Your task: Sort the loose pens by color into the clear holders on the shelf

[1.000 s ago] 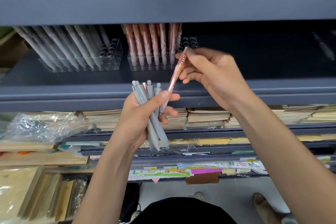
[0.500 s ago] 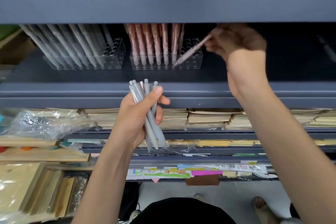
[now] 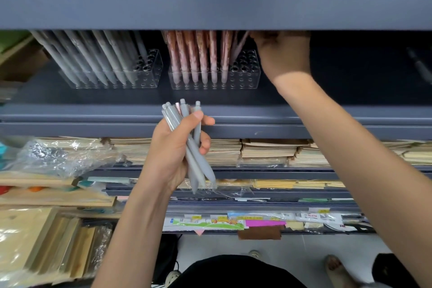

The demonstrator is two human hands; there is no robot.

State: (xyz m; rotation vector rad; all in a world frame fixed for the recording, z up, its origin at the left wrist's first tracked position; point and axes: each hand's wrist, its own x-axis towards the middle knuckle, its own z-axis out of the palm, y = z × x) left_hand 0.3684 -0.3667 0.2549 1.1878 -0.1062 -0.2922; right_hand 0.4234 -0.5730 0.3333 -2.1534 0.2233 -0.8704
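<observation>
Head view: the right grip point(image 3: 280, 56), upper centre under the shelf lip point(image 3: 210, 11), meets the top of a pink pen point(image 3: 240, 48) slanting down-left into the pink-pen holder point(image 3: 250, 78). Shadow hides whether it pinches. Below-left, the left grip point(image 3: 173, 154) clasps the grey pens point(image 3: 198, 168), near-upright, beneath the grey-pen holder point(image 3: 155, 77).

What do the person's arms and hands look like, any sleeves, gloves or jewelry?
The left forearm and right forearm are bare, no sleeve showing. The left hand and right hand wear no gloves; no watch, bracelet or ring shows, though the shelf shadows the right hand.
</observation>
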